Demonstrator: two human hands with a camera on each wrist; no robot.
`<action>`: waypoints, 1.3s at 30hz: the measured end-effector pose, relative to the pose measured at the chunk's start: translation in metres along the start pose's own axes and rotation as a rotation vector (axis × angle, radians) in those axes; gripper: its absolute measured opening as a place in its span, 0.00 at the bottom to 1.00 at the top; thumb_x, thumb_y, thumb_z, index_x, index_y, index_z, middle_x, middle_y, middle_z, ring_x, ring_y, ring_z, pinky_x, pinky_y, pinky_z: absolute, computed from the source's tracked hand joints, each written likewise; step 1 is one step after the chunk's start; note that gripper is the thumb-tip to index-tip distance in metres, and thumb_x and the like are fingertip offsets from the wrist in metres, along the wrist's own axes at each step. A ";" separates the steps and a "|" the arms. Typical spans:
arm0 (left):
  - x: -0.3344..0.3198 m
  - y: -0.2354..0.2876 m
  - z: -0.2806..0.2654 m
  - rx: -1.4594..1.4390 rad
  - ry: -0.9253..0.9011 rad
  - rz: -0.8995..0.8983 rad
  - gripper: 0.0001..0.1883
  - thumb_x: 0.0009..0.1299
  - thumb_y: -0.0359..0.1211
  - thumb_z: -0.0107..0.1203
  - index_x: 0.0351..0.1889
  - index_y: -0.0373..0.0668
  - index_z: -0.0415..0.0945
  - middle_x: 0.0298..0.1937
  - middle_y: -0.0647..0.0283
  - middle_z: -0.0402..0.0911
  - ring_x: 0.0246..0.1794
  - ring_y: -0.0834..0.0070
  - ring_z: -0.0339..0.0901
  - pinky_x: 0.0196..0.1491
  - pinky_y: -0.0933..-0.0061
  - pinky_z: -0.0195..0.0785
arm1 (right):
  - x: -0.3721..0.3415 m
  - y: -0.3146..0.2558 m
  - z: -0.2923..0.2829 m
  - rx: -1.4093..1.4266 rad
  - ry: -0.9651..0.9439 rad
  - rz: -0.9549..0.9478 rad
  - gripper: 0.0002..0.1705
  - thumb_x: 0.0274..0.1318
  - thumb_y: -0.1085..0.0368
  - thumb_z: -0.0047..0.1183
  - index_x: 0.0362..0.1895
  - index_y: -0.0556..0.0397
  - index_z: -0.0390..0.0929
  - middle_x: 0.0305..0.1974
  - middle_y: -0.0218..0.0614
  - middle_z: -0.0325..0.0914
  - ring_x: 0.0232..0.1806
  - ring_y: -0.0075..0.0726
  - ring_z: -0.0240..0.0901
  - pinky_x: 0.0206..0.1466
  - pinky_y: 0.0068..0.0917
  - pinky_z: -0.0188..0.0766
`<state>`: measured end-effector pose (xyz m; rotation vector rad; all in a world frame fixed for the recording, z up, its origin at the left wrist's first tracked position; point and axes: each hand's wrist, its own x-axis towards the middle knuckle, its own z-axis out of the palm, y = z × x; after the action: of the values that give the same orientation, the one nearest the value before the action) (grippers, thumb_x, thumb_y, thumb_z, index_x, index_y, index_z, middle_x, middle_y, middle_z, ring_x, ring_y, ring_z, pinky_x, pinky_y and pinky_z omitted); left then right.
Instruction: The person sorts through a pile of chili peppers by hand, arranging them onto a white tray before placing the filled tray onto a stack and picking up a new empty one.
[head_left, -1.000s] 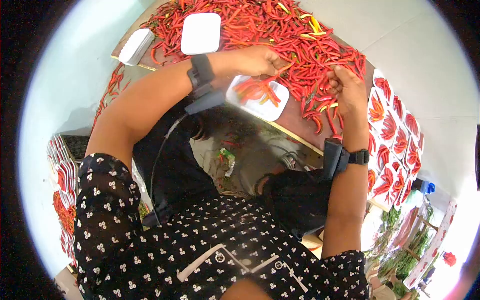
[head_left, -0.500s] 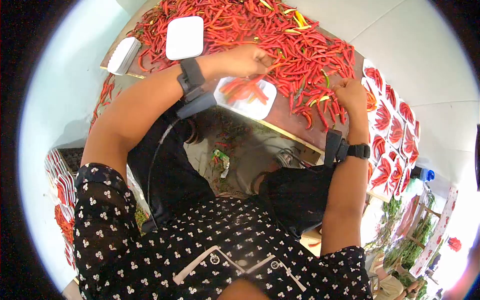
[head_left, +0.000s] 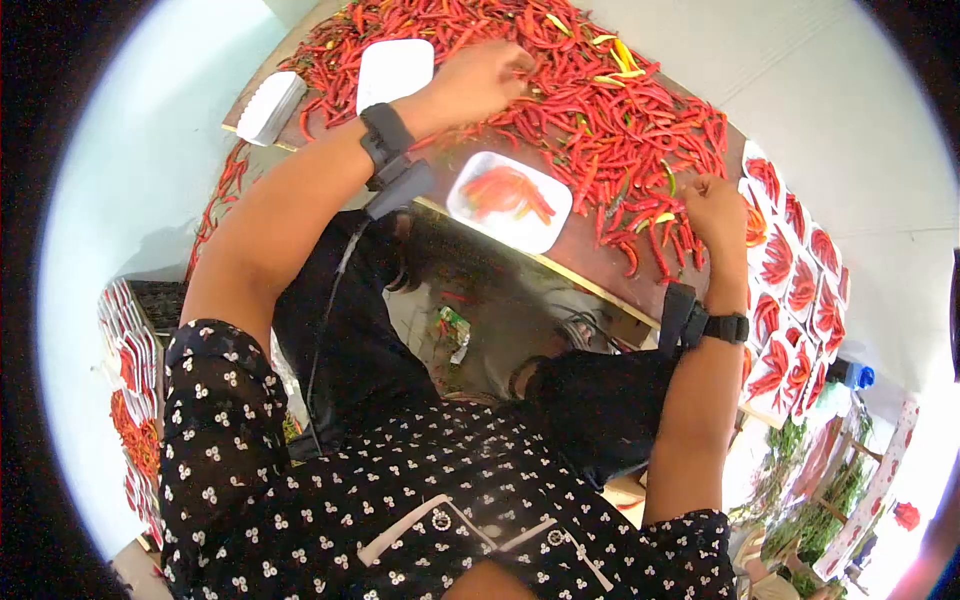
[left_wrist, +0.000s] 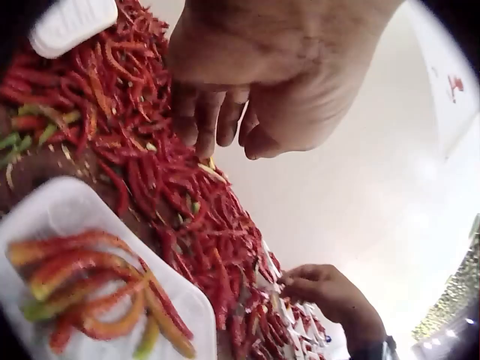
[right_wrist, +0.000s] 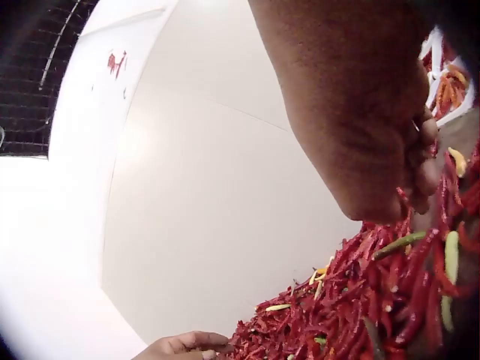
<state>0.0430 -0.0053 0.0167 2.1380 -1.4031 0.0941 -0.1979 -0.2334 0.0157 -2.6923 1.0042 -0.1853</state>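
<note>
My left hand [head_left: 485, 80] is over the heap of red chili peppers [head_left: 600, 140], beyond the white foam tray [head_left: 540, 235]. In the left wrist view its fingers [left_wrist: 206, 124] hang down loosely, with no chili visible between them. Several orange-red chilies [left_wrist: 82, 270], some with green or yellow ends, lie in the tray at the table's near edge. My right hand [head_left: 718, 215] is at the right side of the heap, palm down with fingers bent. A red chili tip [right_wrist: 403, 199] shows beside its fingers in the right wrist view; I cannot tell whether they pinch it.
An upturned white tray [head_left: 395, 75] lies on the heap's left part, with a stack of trays [head_left: 270, 108] farther left. Filled chili trays [head_left: 790, 270] cover the right end. Yellow chilies [head_left: 625, 60] lie at the back. Below the table edge is the floor with a green wrapper [head_left: 455, 333].
My left hand has moved up from over the tray to the heap, and the chili it held there is gone from its fingers. The right hand has shifted slightly right and down.
</note>
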 end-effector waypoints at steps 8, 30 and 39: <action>-0.037 -0.080 -0.047 0.498 0.190 -0.392 0.43 0.52 0.47 0.61 0.64 0.48 0.54 0.62 0.48 0.60 0.61 0.48 0.58 0.58 0.42 0.52 | -0.001 -0.021 0.004 0.088 -0.046 -0.107 0.16 0.47 0.57 0.47 0.34 0.53 0.79 0.34 0.49 0.77 0.39 0.54 0.74 0.44 0.44 0.69; -0.051 -0.114 -0.069 0.220 0.232 -0.631 0.33 0.54 0.29 0.47 0.61 0.38 0.56 0.41 0.40 0.76 0.45 0.47 0.74 0.48 0.57 0.66 | -0.019 -0.043 0.007 0.080 -0.049 -0.194 0.14 0.47 0.57 0.48 0.31 0.53 0.80 0.30 0.49 0.78 0.34 0.54 0.75 0.40 0.44 0.70; -0.107 -0.225 -0.141 0.198 0.341 -0.859 0.28 0.55 0.31 0.46 0.58 0.39 0.64 0.46 0.48 0.77 0.45 0.54 0.75 0.48 0.65 0.68 | -0.015 -0.045 0.007 0.047 -0.097 -0.206 0.14 0.47 0.59 0.47 0.31 0.54 0.79 0.30 0.50 0.77 0.35 0.53 0.75 0.40 0.43 0.69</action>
<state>0.2235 0.2163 0.0011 2.5507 -0.2309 0.2525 -0.1794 -0.1894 0.0216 -2.7295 0.6862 -0.1144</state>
